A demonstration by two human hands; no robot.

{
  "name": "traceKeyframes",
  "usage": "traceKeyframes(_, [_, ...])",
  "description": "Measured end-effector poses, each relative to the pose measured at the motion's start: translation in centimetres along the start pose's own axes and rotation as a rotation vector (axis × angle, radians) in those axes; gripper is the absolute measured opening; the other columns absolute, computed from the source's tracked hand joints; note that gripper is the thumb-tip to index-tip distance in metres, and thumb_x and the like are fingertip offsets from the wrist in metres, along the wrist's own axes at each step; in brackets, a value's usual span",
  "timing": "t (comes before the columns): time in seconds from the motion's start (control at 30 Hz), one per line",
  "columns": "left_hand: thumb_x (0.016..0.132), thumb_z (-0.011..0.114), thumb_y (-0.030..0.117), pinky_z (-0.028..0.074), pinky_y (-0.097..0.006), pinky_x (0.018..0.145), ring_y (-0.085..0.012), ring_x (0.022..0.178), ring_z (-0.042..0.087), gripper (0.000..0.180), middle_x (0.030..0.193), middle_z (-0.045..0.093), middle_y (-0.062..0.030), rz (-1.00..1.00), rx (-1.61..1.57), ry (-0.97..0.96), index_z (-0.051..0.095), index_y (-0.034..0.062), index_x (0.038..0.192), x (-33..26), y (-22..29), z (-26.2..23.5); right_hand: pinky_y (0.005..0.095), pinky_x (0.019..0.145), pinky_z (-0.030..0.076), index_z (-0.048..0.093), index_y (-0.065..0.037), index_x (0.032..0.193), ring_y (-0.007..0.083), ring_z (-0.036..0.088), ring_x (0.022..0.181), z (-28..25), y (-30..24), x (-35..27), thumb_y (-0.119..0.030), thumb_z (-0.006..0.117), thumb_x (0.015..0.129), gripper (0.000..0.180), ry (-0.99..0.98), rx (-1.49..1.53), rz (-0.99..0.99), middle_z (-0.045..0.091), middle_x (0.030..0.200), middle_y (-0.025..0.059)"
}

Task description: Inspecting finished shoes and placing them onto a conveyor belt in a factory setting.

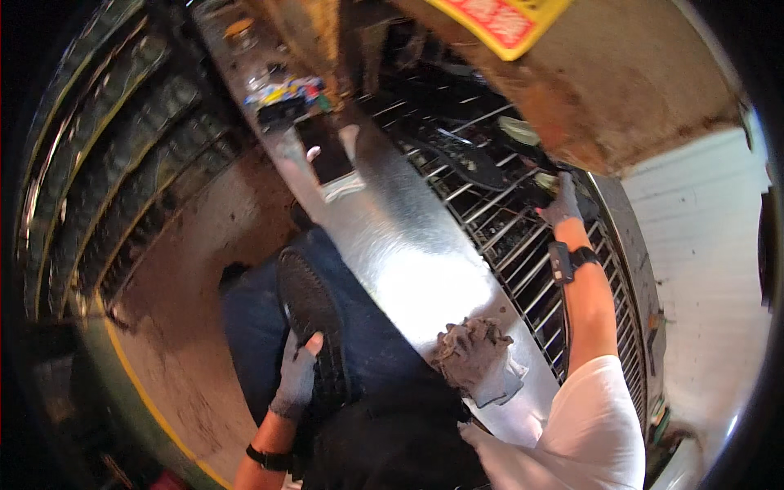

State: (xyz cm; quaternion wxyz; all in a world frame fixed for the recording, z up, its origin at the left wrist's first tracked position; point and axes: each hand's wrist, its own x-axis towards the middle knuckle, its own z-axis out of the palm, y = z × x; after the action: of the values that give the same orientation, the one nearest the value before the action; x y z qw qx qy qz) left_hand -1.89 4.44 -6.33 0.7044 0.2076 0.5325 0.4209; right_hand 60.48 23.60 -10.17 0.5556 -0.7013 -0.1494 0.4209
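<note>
Left hand (pixel 296 377) holds a sole (pixel 309 296). Right hand (pixel 563 204), grip unclear, seems picking from the rack (pixel 523 287) beneath; next needs a secure grasp.

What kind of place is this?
Probably a shoe workshop or factory: the left hand holds a black shoe sole, a dark, sole-shaped piece lies on metal bars, and long racks stand nearby.

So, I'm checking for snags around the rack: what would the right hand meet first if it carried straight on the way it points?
The right hand would probably meet the dark piece with a pale patch beside its fingertips, though depth to the brown panel is unclear.
</note>
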Motion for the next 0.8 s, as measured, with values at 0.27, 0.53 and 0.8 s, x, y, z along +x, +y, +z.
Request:
traceKeyframes(0.27, [0.103,0.069,0.017,0.044,-0.035,0.113,-0.0194,0.129,0.057,0.063,0.144,0.060,-0.0073,0.111,0.313,0.072,0.043,0.0013,0.158,-1.4,1.5,-0.9,0.0431,0.085,0.064,0.066,-0.012,0.134,0.0260,0.076,0.097,-1.7,4.4,-11.6,-0.053,0.062,0.100,0.054,-0.302,0.267,0.006,0.076,0.114,0.0066])
traceKeyframes(0.53, [0.110,0.061,0.036,0.043,-0.039,0.118,-0.0264,0.137,0.055,0.072,0.146,0.058,-0.0177,0.473,0.066,-0.287,0.028,0.0052,0.167,0.3,7.6,3.9,0.0408,0.107,0.057,0.041,0.004,0.159,0.0309,0.068,0.123,7.6,4.3,-34.6,-0.048,0.086,0.077,0.108,-0.815,-0.029,0.252,0.061,0.147,0.0180])
traceKeyframes(0.8, [0.103,0.062,0.058,0.051,-0.054,0.115,-0.0391,0.132,0.063,0.082,0.136,0.065,-0.0261,0.560,-0.309,-0.470,0.039,0.0007,0.157,-2.3,10.2,3.0,0.0407,0.119,0.045,0.035,0.004,0.163,0.0264,0.056,0.141,17.8,5.3,-45.0,-0.081,0.063,0.089,0.116,-1.174,-0.050,0.359,0.052,0.158,0.0180])
